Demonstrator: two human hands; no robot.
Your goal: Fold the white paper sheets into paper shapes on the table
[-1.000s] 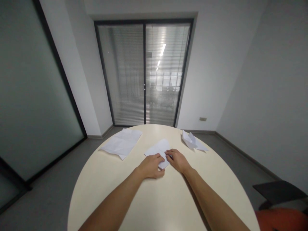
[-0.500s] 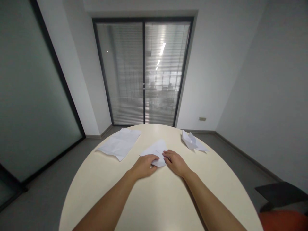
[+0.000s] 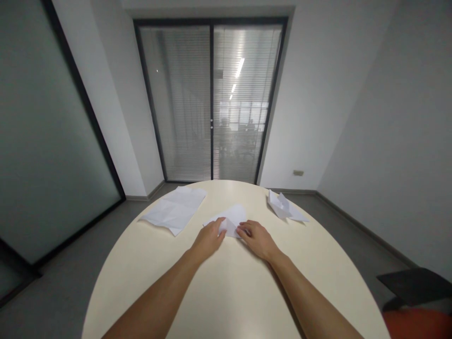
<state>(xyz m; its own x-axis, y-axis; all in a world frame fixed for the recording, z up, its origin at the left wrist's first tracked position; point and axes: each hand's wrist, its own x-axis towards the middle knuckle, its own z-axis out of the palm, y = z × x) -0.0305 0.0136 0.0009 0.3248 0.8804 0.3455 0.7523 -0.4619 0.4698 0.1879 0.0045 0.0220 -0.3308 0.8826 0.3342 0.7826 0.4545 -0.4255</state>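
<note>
A partly folded white paper (image 3: pixel 232 217) lies on the cream round table (image 3: pixel 226 287), between my two hands. My left hand (image 3: pixel 211 237) grips its near left part between thumb and fingers, and a flap there is raised. At the near right edge, my right hand (image 3: pixel 257 238) has its fingers bent together on the paper; the fingertips' exact hold is too small to make out.
A creased white sheet (image 3: pixel 176 209) rests at the table's far left. A folded paper shape (image 3: pixel 284 207) stands at the far right. At the lower right is a chair with a black part (image 3: pixel 415 285) and a red seat (image 3: pixel 418 324).
My left hand has turned a little and moved slightly up and left, lifting a flap of the middle paper. My right hand has hardly moved. The view has tilted slightly.
</note>
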